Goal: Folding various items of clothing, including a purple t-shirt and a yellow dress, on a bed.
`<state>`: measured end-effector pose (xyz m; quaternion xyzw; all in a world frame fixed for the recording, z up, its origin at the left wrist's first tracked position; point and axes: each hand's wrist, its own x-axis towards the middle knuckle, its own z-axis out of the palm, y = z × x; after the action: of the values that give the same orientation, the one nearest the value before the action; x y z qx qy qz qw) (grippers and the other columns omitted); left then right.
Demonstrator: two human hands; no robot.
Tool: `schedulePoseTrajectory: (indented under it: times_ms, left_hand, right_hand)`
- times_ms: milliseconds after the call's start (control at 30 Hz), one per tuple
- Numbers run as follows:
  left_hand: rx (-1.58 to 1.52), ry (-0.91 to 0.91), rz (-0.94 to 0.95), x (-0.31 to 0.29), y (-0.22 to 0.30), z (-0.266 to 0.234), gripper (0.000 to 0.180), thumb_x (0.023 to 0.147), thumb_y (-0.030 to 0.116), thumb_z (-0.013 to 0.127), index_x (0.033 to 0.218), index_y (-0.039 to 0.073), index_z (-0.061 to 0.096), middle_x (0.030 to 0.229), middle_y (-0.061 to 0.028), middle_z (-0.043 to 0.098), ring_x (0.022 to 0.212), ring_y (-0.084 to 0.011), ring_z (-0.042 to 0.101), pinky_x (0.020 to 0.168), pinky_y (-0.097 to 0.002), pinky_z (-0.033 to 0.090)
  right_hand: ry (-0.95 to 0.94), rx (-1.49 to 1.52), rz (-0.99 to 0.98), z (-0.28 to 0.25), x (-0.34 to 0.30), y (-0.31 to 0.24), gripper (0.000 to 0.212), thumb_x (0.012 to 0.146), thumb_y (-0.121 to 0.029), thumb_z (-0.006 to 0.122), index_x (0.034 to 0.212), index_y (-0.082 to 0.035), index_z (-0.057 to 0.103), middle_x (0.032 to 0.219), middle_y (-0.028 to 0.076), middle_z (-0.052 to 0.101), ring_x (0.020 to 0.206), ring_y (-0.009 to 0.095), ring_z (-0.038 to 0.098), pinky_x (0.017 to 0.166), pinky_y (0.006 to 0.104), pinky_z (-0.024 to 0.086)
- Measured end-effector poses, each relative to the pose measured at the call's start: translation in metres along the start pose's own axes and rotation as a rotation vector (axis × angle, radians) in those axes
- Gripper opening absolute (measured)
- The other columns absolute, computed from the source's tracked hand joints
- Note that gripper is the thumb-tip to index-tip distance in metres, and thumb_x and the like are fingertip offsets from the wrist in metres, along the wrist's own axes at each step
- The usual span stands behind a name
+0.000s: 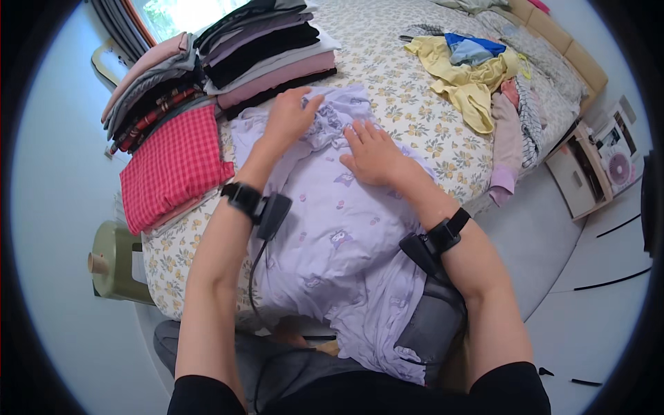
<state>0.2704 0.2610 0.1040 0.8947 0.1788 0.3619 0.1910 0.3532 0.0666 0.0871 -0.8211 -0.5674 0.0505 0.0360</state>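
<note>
A lavender printed garment (pixel 325 207), with small purple figures on it, is spread over the near side of the bed. Its far end is gathered and ruffled, and its near end hangs over the edge onto my lap. My left hand (pixel 290 116) rests on the far left of the ruffled part, thumb apart from the fingers. Flat on the cloth to the right lies my right hand (pixel 373 153), its fingers spread. Neither hand grips the fabric visibly. Wrinkles remain along the garment's right side and lower part.
Tall stacks of folded clothes (pixel 270 62) stand at the far left, beside a red checked folded cloth (pixel 176 162). A loose heap with a yellow garment (pixel 456 79) lies at the far right of the flowered bed (pixel 387 62). A green bin-like object (pixel 117 266) stands left of the bed.
</note>
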Motion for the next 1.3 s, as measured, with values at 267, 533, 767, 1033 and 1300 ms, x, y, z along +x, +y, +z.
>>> schedulePoseTrajectory:
  times_ms: [267,533,767,1033,1300]
  left_hand:
    - [0.245,-0.030,0.016,0.021,-0.025,0.068,0.019,0.078,0.021,0.063,0.085,0.004,0.066,0.085,-0.0183,0.062,0.089,-0.0363,0.054,0.078,-0.0464,0.043]
    - [0.353,-0.173,-0.034,0.039,0.000,0.052,0.021,0.082,0.026,0.057,0.091,0.011,0.068,0.090,-0.0151,0.064,0.092,-0.0352,0.058,0.076,-0.0493,0.043]
    - [0.300,-0.246,-0.127,0.069,0.016,0.095,0.045,0.074,0.049,0.061,0.089,0.007,0.069,0.092,-0.0151,0.067,0.091,-0.0318,0.061,0.082,-0.0483,0.040]
    - [0.114,-0.042,-0.214,0.112,-0.021,0.119,0.031,0.076,0.035,0.063,0.085,0.006,0.067,0.071,-0.0135,0.065,0.070,-0.0267,0.064,0.068,-0.0356,0.049]
    - [-0.073,-0.293,-0.050,0.079,0.034,0.079,0.051,0.095,0.045,0.032,0.109,0.006,0.062,0.115,-0.0216,0.059,0.112,-0.0374,0.052,0.094,-0.0466,0.039]
  right_hand:
    - [0.068,0.030,-0.040,0.005,-0.006,0.001,0.060,0.094,-0.042,0.036,0.144,-0.010,0.025,0.148,0.022,0.020,0.138,0.039,0.017,0.111,0.0482,0.016]
    - [-0.025,0.034,0.020,-0.007,-0.012,-0.009,0.061,0.092,-0.043,0.043,0.143,-0.014,0.027,0.149,0.021,0.017,0.138,0.039,0.015,0.103,0.0657,0.018]
    - [0.140,0.191,0.161,-0.032,-0.023,0.001,0.049,0.087,-0.027,0.055,0.128,-0.002,0.044,0.132,0.022,0.042,0.123,0.036,0.041,0.093,0.0483,0.043]
    - [0.269,-0.012,-0.037,-0.014,-0.031,0.028,0.016,0.070,-0.002,0.055,0.086,0.001,0.056,0.070,0.015,0.062,0.068,0.031,0.064,0.063,0.0392,0.052]
    - [0.093,0.101,0.144,-0.017,-0.030,0.031,0.014,0.074,-0.006,0.057,0.086,-0.002,0.064,0.083,0.015,0.066,0.081,0.029,0.066,0.069,0.0379,0.052]
